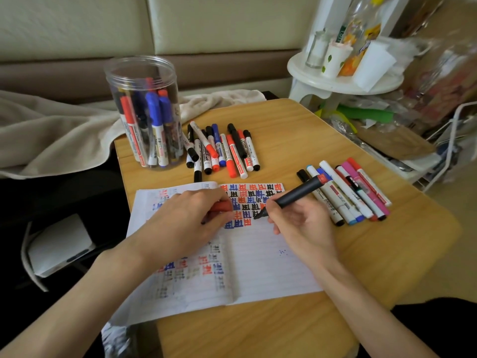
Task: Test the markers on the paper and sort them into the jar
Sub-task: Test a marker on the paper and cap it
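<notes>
Grey marker (296, 194), tip pointing lower-left

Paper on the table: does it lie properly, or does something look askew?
The paper lies askew: its left part hangs past the left edge of the table, unsupported. The left hand rests on it, gripping a red cap; the right hand writes with a dark marker.

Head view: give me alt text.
The right hand presses a dark marker to lined paper full of red, blue and black marks; the left hand holds a red cap. Beyond: a jar of markers, a middle pile, a right pile.
</notes>
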{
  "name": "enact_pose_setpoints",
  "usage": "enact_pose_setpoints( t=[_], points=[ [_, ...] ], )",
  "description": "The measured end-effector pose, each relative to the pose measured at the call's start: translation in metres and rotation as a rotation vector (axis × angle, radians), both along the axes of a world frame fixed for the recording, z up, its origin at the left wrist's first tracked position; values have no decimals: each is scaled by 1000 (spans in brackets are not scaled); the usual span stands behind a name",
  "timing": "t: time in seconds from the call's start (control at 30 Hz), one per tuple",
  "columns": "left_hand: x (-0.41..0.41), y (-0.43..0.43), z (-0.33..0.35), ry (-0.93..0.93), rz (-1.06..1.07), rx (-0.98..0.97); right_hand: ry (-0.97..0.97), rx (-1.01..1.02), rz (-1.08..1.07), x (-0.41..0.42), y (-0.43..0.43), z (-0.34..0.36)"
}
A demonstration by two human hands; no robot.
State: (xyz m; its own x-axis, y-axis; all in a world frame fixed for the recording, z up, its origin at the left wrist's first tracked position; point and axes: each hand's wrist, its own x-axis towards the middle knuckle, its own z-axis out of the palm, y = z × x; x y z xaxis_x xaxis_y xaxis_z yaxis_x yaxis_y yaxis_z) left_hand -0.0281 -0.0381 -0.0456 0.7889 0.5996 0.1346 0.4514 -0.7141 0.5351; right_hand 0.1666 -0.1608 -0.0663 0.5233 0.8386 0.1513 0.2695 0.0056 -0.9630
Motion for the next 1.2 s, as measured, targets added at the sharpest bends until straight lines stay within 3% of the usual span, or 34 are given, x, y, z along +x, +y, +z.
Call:
enact_pose_setpoints(
  t=[0.33,0.6,1.07,1.2],
  points=[
    [2,0,-1,3,13,-17,-111,-23,6,1,0,-3],
    [1,0,0,1,5,-30,-16,26,-8,2,-1,-3],
    [1,0,2,15,10,-39,-122,-7,6,1,0,-4],
    [1,0,3,14,14,-48,-36,6,-2,1,-1,-3]
  ],
)
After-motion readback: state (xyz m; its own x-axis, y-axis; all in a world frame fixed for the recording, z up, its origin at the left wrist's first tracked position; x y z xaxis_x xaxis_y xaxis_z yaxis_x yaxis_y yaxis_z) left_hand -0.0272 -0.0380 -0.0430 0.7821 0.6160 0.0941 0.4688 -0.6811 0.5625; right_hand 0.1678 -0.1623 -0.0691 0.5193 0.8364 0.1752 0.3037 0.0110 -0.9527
